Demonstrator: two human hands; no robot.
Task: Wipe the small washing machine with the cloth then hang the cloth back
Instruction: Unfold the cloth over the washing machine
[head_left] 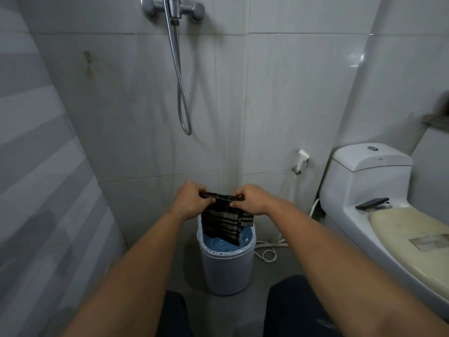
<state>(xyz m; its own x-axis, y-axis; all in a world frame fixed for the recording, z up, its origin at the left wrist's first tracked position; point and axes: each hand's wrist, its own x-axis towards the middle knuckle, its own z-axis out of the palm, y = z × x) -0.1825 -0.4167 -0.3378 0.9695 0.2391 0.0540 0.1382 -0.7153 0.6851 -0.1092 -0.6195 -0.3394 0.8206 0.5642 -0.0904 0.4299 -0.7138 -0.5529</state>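
1. both hands are out in front at the same reach: the left hand (188, 199) and the right hand (251, 199) each pinch the top edge of the cloth (227, 221), fingers closed on the fabric, one at each end of that edge.
2. held this way, the cloth's top edge runs left to right between the hands, and the rest of the dark striped fabric hangs straight down from it, a little bunched on the right side.
3. the small washing machine (227, 268) stands on the floor directly below the hands, between the person's knees and the wall. its top is open, with a blue tub inside and a speckled rim.
4. the lower edge of the cloth hangs in front of the tub opening; whether it touches the rim i cannot tell.
5. the coming move looks to be straight down: neither hand is nearer, since the machine sits centred under both.
6. wiping does not look to be under way, judging from the cloth being held up rather than pressed flat.
7. further right sits a toilet (369, 181) with a dark phone (371, 203) lying on it.
8. on the far wall hang a shower hose (181, 76) and a small bidet sprayer (302, 158).
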